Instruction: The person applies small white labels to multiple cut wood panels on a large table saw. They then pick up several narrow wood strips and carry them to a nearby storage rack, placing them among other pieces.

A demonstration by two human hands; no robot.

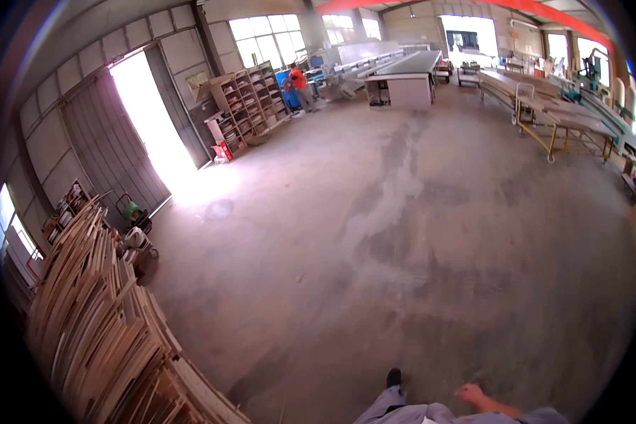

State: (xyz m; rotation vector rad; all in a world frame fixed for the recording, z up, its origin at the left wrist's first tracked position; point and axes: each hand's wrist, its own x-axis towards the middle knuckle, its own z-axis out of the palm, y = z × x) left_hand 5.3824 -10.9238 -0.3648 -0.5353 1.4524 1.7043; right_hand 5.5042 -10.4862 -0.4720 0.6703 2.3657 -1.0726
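Note:
My right hand [470,393] hangs low at the bottom of the view, in front of my grey clothing [434,412]. Its fingers look curled in, and nothing shows in them. Bare concrete floor [431,332] lies beyond that hand, which touches nothing I can see. One dark shoe [394,377] of mine is on the floor to the left of the hand. My left hand is out of the picture.
Long wooden strips [99,318] are heaped at the left. Beyond them stand a small wheeled machine [133,210], a bright doorway [152,120] and a shelf unit [247,102]. A person in red [298,79] works near a large table [410,74]. Board-laden carts [562,116] stand at right.

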